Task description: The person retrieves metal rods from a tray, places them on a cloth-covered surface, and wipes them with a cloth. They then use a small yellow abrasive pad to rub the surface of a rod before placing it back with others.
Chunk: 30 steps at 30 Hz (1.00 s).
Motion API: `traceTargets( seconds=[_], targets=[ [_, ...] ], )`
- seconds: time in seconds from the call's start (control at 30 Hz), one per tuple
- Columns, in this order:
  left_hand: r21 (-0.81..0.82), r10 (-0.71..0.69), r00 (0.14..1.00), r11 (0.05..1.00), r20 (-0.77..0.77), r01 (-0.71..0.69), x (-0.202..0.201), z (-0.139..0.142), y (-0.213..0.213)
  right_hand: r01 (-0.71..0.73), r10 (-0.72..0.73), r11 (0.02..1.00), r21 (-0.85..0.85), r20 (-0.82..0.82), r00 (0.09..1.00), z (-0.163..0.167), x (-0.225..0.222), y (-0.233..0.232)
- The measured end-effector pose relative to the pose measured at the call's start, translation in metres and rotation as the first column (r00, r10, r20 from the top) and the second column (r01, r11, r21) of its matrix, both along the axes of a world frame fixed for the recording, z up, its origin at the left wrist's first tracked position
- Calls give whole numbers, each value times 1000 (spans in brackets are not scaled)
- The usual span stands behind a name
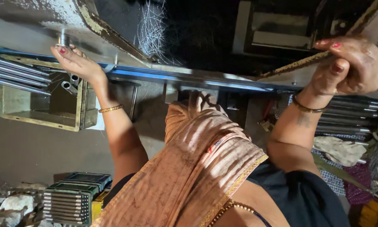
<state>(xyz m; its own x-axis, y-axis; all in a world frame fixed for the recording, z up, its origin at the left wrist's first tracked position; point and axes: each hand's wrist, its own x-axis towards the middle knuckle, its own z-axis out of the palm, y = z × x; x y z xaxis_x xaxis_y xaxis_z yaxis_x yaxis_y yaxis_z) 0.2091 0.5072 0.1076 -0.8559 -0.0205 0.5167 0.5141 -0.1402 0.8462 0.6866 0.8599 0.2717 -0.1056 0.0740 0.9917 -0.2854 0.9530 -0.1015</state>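
Observation:
My left hand (77, 63) reaches to the upper left, and its fingertips pinch a small shiny metal cylinder (63, 40) standing on the grey machine bed (25, 29). My right hand (351, 67) is at the upper right, closed around the end of a long, worn, yellowish lever bar (296, 65) that slants down to the left. Both wrists wear thin bangles. A peach patterned cloth (197, 159) draped over my body fills the lower middle.
A blue-edged metal rail (189, 77) runs across between my hands. Steel rods (16, 73) are stacked at the left and more rods (353, 113) at the right. An open metal box (42, 120) holds short tubes (71, 84). A crate of stacked metal parts (69, 201) sits at the lower left.

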Motion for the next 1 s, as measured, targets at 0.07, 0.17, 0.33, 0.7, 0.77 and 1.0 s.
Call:
traceTargets(
  seconds=[0.07, 0.17, 0.33, 0.7, 0.77, 1.0],
  targets=[
    [-51, 38, 999, 998, -12, -38, -2, -3, -1, -45, 45, 999, -3, -16, 999, -2, -1, 0],
    [-83, 66, 998, 994, -8, -66, -5, -3, 0, -46, 46, 999, -22, -16, 999, -4, -2, -1],
    [-63, 57, 998, 996, 26, -55, -4, 4, 2, 33, -34, 997, -73, -6, 999, 0, -1, -3],
    [-92, 77, 997, 993, -12, -78, 0, 5, 4, 9, -9, 999, -43, 6, 1000, 2, -4, -6],
    [-107, 91, 995, 990, -36, -94, -2, 5, 4, 3, -3, 1000, -25, 24, 1000, 4, -4, -6],
    [-92, 90, 996, 992, 4, -90, -2, 4, 6, 33, -31, 996, -82, 25, 999, 6, -5, -12]
  ],
)
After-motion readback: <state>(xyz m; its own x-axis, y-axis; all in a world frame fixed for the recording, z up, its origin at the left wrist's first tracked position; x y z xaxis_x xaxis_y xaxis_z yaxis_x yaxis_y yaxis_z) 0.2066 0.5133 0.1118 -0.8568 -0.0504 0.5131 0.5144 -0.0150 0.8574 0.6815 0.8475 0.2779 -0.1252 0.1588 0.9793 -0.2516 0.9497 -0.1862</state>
